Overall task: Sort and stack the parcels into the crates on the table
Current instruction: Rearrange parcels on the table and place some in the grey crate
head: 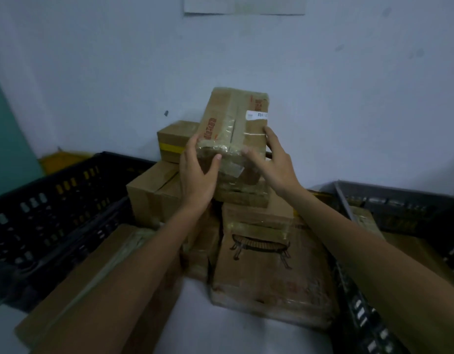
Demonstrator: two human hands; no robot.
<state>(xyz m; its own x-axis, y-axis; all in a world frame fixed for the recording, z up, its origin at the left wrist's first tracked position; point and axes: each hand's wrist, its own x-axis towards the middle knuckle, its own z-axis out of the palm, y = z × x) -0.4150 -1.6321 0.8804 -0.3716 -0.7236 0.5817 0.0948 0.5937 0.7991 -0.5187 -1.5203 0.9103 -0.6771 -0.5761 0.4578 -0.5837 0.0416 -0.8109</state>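
Observation:
A taped cardboard parcel (233,123) with red print and a white label is held up above the pile, tilted away from me. My left hand (197,172) grips its near left corner, and my right hand (274,162) presses on its right side. Under it lies a heap of brown parcels, among them a box with a yellow tape band (173,143), a plain box (154,195) and a large box with a printed drawing (269,272). A black slatted crate (54,208) stands at the left and a dark grey crate (399,208) at the right.
A long flat carton (98,272) lies at the lower left beside the black crate. A bare white wall (323,85) stands right behind the pile. The white tabletop (220,328) shows near me. A yellow object (60,159) sits behind the black crate.

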